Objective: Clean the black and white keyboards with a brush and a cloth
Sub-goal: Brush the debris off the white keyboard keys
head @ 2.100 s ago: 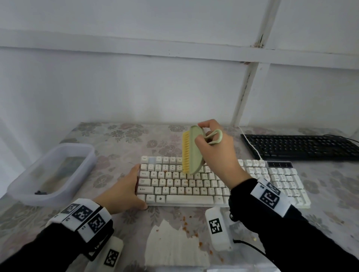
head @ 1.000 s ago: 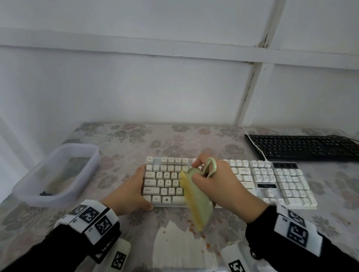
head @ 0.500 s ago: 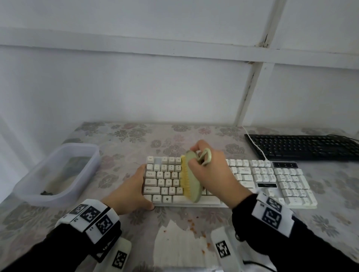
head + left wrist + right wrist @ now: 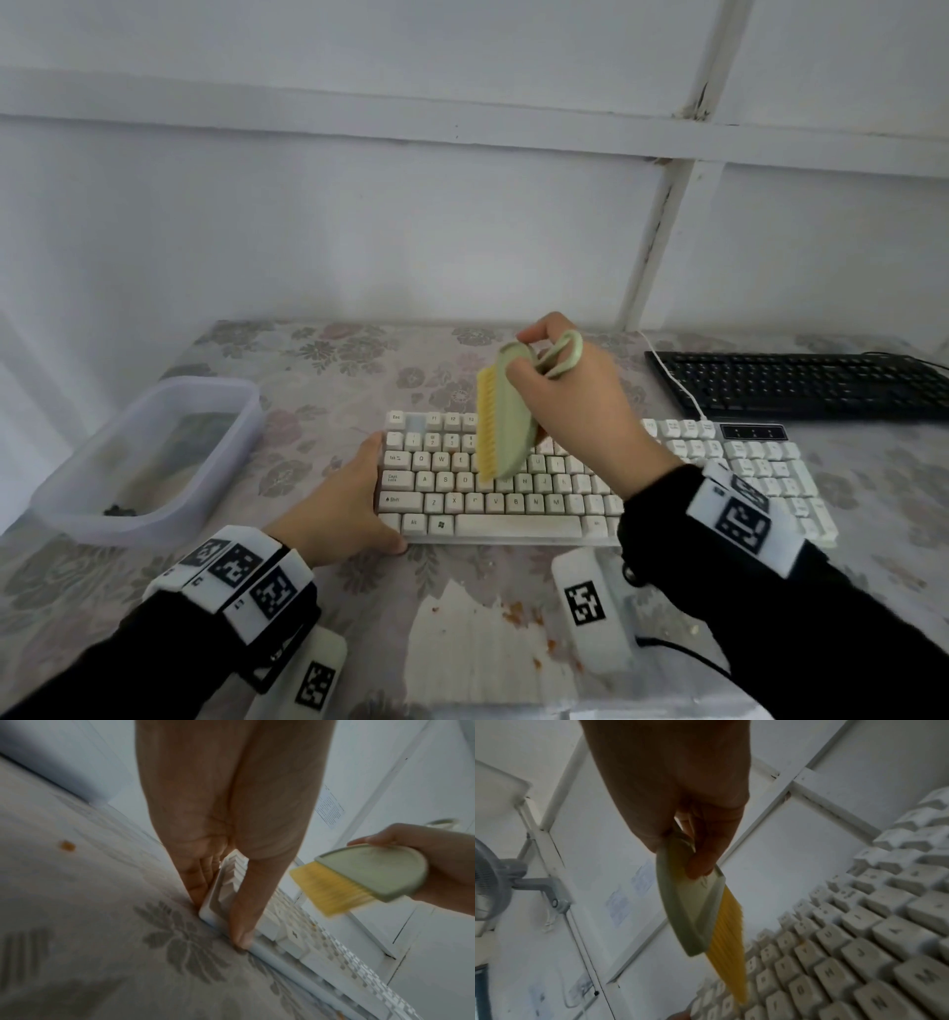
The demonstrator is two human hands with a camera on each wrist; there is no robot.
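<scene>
The counter [image 4: 359,360], under a grey flowered covering, carries a long white keyboard [image 4: 513,525] near its front edge and a black keyboard [image 4: 796,383] toward the back right corner. A translucent plastic tub [image 4: 154,521] stands at the left edge. The left hand [image 4: 339,509] lies with straight fingers against the white keyboard's left end, thumb on its front edge. The right hand [image 4: 580,411] has its fingers curled round a pale green plastic brush [image 4: 508,426], yellow bristles turned left, over the middle keys. Small orange crumbs [image 4: 518,614] lie before the white keyboard.

Tablecloth [image 4: 318,390] gap between plastic tub [image 4: 128,524] and white keyboard [image 4: 518,524], narrowed by left hand [image 4: 339,509]; brush [image 4: 506,426] above the keys.
</scene>
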